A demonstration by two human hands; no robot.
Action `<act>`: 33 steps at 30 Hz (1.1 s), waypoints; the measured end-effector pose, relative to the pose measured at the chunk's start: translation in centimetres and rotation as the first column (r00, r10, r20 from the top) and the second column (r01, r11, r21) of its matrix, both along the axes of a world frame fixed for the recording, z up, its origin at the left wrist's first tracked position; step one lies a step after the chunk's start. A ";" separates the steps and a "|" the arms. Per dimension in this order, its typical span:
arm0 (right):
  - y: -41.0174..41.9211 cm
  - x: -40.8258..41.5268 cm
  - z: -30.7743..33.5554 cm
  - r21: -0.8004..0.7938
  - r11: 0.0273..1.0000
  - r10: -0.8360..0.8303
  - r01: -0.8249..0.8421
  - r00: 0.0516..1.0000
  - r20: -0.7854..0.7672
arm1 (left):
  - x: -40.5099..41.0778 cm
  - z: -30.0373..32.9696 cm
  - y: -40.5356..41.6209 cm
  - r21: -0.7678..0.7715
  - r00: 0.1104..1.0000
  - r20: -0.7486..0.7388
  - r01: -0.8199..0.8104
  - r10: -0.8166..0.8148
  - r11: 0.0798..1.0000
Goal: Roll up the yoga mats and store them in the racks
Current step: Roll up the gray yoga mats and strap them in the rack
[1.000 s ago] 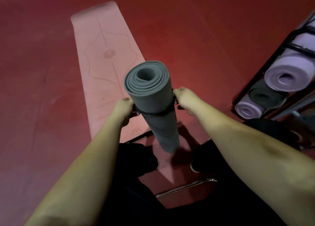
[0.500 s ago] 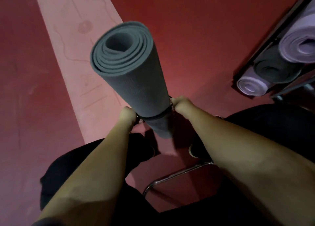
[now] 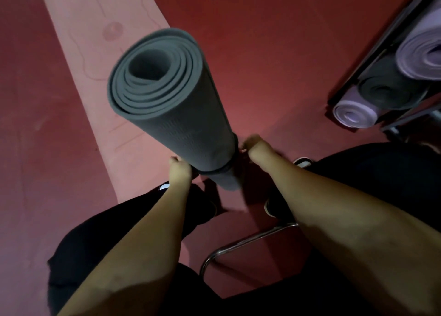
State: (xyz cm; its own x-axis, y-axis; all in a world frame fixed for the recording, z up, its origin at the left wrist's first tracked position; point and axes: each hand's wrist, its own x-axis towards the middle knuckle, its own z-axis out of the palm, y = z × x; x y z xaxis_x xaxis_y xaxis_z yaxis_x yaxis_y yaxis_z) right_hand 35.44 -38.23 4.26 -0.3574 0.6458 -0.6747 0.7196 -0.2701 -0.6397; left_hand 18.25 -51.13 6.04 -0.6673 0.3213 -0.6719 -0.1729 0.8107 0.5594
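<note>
Gray foam mat [image 3: 171, 106]; tight ribbed spiral

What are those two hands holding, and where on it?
Both hold the rolled grey yoga mat, standing upright, low down at its black strap: the left hand on one side, the right hand opposite.

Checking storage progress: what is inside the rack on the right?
The rack holds three rolled mats: two lilac mats and a dark grey mat between. Their far ends run out of view.

Bare forearms, black trousers [image 3: 100, 239], dark white-soled shoes [image 3: 274, 203].
</note>
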 end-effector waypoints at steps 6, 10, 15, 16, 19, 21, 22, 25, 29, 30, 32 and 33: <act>-1.1 0.1 1.6 -0.193 0.977 0.047 -0.095 0.969 -0.241 | 1.8 1.4 0.9 0.232 0.908 0.401 -0.226 0.118 0.946; 0.2 -0.4 1.9 -0.406 0.909 -0.215 0.089 0.937 -0.276 | 1.5 0.9 1.8 0.270 0.907 0.401 -0.247 0.124 0.931; 0.0 -0.4 1.0 -0.270 0.958 0.034 -0.097 0.973 -0.227 | 1.2 0.9 2.6 0.271 0.925 0.349 -0.251 0.148 0.929; 0.0 -0.4 1.0 -0.272 0.958 0.028 -0.092 0.973 -0.230 | 1.2 0.8 2.8 0.273 0.935 0.326 -0.236 0.141 0.933; 0.6 -0.8 1.9 -0.293 0.955 -0.035 -0.051 0.959 -0.281 | 1.4 2.0 3.6 0.277 0.960 0.256 -0.188 0.116 0.942; 1.3 -1.0 2.9 -0.279 0.960 -0.074 -0.020 0.943 -0.323 | 1.7 3.7 4.3 0.272 0.974 0.219 -0.117 0.058 0.955; 1.7 -1.0 3.7 -0.255 0.967 -0.090 -0.002 0.933 -0.349 | 1.7 5.0 4.9 0.288 0.976 0.216 -0.093 0.030 0.953; 2.7 -1.4 6.8 -0.170 0.985 -0.096 0.021 0.890 -0.445 | 1.1 8.6 6.4 0.393 0.987 0.137 0.020 -0.080 0.920; 3.9 -1.2 12.6 -0.046 0.998 -0.066 0.050 0.876 -0.478 | 0.2 14.0 8.3 0.488 0.976 0.045 0.163 -0.211 0.857; 4.1 -0.6 14.8 0.017 0.998 -0.051 0.067 0.877 -0.477 | 0.7 16.6 8.6 0.518 0.969 0.017 0.202 -0.246 0.831; 4.4 0.5 18.5 0.093 0.987 -0.068 0.130 0.869 -0.491 | 1.9 20.7 9.4 0.550 0.952 -0.056 0.280 -0.299 0.787; 4.4 1.2 20.5 0.127 0.979 -0.075 0.158 0.863 -0.499 | 2.5 22.5 9.8 0.561 0.945 -0.098 0.311 -0.312 0.767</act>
